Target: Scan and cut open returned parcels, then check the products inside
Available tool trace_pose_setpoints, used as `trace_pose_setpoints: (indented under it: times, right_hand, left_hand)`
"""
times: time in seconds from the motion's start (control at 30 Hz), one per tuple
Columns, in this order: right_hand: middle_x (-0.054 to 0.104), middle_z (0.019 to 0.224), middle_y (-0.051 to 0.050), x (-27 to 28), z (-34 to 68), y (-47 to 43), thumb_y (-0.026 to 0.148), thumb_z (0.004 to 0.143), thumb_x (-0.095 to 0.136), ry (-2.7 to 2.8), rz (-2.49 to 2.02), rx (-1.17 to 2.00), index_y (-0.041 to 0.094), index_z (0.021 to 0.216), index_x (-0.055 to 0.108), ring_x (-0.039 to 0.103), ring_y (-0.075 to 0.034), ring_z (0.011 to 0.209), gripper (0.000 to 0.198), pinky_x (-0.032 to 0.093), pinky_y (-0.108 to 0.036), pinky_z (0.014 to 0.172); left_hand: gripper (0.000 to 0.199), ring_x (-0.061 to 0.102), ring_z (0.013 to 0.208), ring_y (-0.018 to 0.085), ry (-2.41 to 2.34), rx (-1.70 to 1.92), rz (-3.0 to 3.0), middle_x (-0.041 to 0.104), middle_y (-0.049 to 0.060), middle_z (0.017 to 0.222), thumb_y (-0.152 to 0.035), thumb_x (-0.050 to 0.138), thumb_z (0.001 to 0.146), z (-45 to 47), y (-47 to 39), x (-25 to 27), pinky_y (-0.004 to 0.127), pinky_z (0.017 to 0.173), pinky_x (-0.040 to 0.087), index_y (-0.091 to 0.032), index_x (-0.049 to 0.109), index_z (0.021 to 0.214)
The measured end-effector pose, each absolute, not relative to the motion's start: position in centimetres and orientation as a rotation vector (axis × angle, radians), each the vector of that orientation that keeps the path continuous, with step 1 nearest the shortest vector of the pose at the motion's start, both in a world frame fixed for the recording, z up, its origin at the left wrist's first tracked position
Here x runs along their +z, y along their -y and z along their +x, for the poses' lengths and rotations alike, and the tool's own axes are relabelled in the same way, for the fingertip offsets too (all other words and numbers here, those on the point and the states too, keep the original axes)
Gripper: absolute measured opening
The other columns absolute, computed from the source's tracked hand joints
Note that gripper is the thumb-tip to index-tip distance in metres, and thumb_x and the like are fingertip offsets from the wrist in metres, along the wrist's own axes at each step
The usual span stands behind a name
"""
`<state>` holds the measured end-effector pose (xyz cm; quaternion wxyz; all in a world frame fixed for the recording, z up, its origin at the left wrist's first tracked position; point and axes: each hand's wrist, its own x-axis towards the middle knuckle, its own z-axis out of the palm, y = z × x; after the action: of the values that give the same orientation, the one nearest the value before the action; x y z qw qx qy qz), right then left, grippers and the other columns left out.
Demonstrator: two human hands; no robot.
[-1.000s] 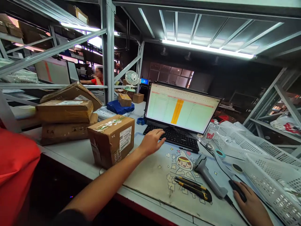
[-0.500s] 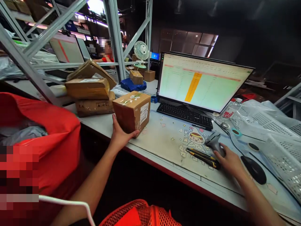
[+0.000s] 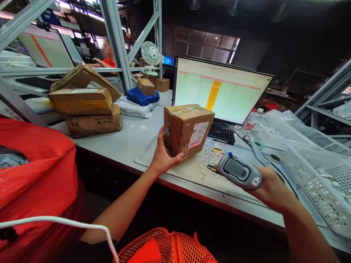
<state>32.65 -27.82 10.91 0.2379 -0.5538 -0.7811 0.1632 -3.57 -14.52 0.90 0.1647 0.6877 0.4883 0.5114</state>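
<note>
Box (image 3: 178, 128) is mid-scene in the head view, tilted, over the left part of the mat (image 3: 148, 157); can't tell if its bottom touches. Hands well apart, each w/ a grip. L hand (image 3: 166, 157) clamped on box at its near-left lower corner, thumb on near side, fingers up the left side. R hand (image 3: 270, 188) wrapped round scanner (image 3: 238, 171), held above mat to the right, head pointed left twd box. White label (image 3: 197, 135) on box's right-facing side has a red glow on its lower part.

Knives (image 3: 212, 168) on mat, partly hidden under scanner. Keyboard (image 3: 223, 134) far of mat, partly behind box; monitor (image 3: 227, 95) just beyond, lit, w/ orange column. Right: tape (image 3: 258, 145), bottle (image 3: 251, 122), white baskets (image 3: 307, 182).

Left on desk (image 3: 131, 135): 3 cartons (image 3: 82, 103) stacked, top one tilted. Blue bag (image 3: 139, 98) farther, small carton (image 3: 146, 87) on it, green fan (image 3: 150, 54) behind. Near left: red bag (image 3: 46, 168), white cord (image 3: 55, 219) across it. Orange mesh (image 3: 167, 248) at near edge. Co-worker in red (image 3: 108, 60) far left, behind rack post (image 3: 115, 44).
</note>
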Motion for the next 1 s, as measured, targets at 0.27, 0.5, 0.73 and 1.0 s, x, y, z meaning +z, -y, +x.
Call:
trace_pose_setpoints:
  times: [0.27,0.5,0.73,1.0]
  right_hand:
    - [0.074,0.077,-0.003,8.5,35.3,25.1,0.056,0.092,0.064,1.965,-1.750,0.154,0.020,0.095,0.074,0.067,-0.023,0.071,0.037,0.053,-0.033,0.067]
    - [0.080,0.112,-0.016,2.4,39.0,19.0,0.045,0.098,0.056,1.782,-2.221,0.001,0.013,0.135,0.068,0.074,-0.032,0.100,0.051,0.052,-0.038,0.083]
    - [0.076,0.126,-0.025,1.1,39.0,17.1,0.048,0.105,0.046,1.834,-2.499,-0.047,0.006,0.145,0.061,0.073,-0.039,0.114,0.059,0.054,-0.046,0.090]
    - [0.073,0.135,-0.021,8.2,37.8,11.0,0.043,0.108,0.048,1.793,-2.210,-0.141,0.008,0.150,0.060,0.068,-0.034,0.125,0.056,0.052,-0.043,0.106]
  left_hand:
    - [0.120,0.045,0.153,0.039,-1.335,1.506,1.926,0.040,0.016,0.168,-0.045,0.085,0.071,-5.4,14.1,2.6,0.059,0.127,0.039,-0.029,0.020,0.170]
    - [0.095,0.067,0.127,0.038,-1.463,1.050,2.360,0.069,0.009,0.139,-0.061,0.085,0.066,-12.6,10.5,10.4,0.054,0.114,0.052,-0.027,0.060,0.151]
    - [0.091,0.051,0.149,0.041,-1.338,1.073,2.318,0.056,0.014,0.160,-0.078,0.071,0.078,-13.0,8.2,10.6,0.059,0.128,0.034,-0.025,0.061,0.151]
    - [0.157,0.042,0.157,0.042,-1.205,1.508,1.628,0.029,0.019,0.175,-0.070,0.097,0.060,-13.7,11.3,-3.1,0.061,0.126,0.039,-0.034,-0.005,0.173]
